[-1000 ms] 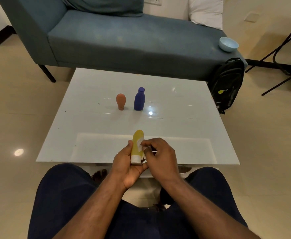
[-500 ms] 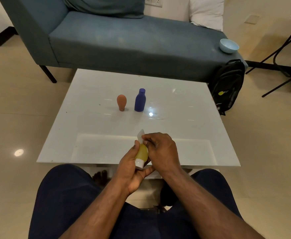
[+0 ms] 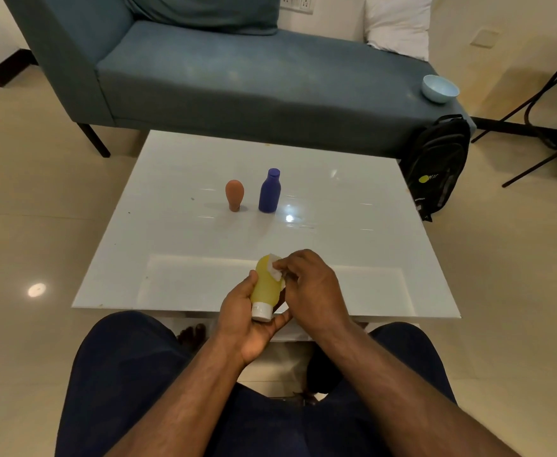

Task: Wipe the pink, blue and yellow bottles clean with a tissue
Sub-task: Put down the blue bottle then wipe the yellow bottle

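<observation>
Since half a second ago the tissue (image 3: 275, 269) has slid from above the bottle's far end down onto its upper side, and the right hand (image 3: 310, 286) has shifted a little with it. The yellow bottle (image 3: 265, 288) is held in the air over the near edge of the tabletop (image 3: 353, 225), white cap toward the person and rounded end pointing away. The left hand (image 3: 249, 319) grips it from below, thumb along its left side and the other fingers curled under by the cap. The right hand's fingers are bunched, pinching the small white tissue against the bottle's upper right shoulder.

This looks like the wiping of the yellow bottle, probably the last of the three, though nothing shows whether the others are already clean. The next move likely calls for turning the bottle in the left hand so the tissue can reach the unwiped side and the cap, with a firm enough grip that the smooth body does not slip.

Farther out, the pink bottle (image 3: 234, 195) and the blue bottle (image 3: 269, 191) stand upright just beside each other mid-tabletop, untouched. Beyond is a blue sofa (image 3: 237, 77) with a pale bowl (image 3: 439, 89) on its end, and a black backpack (image 3: 437, 166) leaning against it.
</observation>
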`<act>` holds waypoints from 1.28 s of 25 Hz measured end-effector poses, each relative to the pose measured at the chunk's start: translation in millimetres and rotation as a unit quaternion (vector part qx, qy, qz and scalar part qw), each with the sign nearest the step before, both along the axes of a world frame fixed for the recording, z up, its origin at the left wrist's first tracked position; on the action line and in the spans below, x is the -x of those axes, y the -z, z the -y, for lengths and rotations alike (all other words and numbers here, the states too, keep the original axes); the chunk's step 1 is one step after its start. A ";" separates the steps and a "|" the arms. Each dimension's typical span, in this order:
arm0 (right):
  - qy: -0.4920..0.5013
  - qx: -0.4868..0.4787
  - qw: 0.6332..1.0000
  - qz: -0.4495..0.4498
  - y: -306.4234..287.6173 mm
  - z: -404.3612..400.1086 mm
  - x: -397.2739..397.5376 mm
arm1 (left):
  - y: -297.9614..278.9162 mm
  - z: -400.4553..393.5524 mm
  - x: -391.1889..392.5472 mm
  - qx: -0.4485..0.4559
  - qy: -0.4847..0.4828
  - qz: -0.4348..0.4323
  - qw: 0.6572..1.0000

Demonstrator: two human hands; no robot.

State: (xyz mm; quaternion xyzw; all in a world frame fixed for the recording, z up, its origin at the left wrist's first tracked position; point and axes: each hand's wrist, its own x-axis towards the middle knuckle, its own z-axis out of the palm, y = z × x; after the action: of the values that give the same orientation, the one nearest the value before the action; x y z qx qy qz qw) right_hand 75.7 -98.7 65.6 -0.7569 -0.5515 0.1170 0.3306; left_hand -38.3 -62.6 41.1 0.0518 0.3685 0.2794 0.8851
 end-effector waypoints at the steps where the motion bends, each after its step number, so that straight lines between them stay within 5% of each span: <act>1: -0.013 -0.002 1.000 0.001 -0.5 7.0 9.1 | 1.2 -1.1 0.6 0.008 -0.009 -0.001 1.000; 7: -0.064 0.002 0.998 -0.030 -0.8 36.6 31.0 | 4.4 -4.5 2.7 0.014 -0.022 0.005 1.000; 11: 0.011 0.000 1.000 -0.025 -5.3 3.5 1.5 | -2.3 -0.1 -0.3 -0.017 -0.012 -0.017 1.000; 20: -0.084 0.028 0.991 0.100 1.8 25.0 24.9 | 2.8 1.3 3.6 -0.007 0.004 -0.014 1.000; 25: -0.023 0.067 0.994 0.087 -5.6 -6.6 -5.6 | -1.0 8.6 -1.0 -0.051 0.055 -0.057 0.996; 32: -0.059 -0.008 0.995 0.076 -12.2 11.6 14.5 | 1.2 8.4 -0.8 -0.078 0.054 -0.057 0.994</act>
State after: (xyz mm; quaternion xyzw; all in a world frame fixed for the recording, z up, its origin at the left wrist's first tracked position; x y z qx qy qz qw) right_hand 61.3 -110.3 77.8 -0.7273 -0.6193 0.0738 0.2864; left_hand -37.5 -71.0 39.9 0.1564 0.3921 0.2555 0.8698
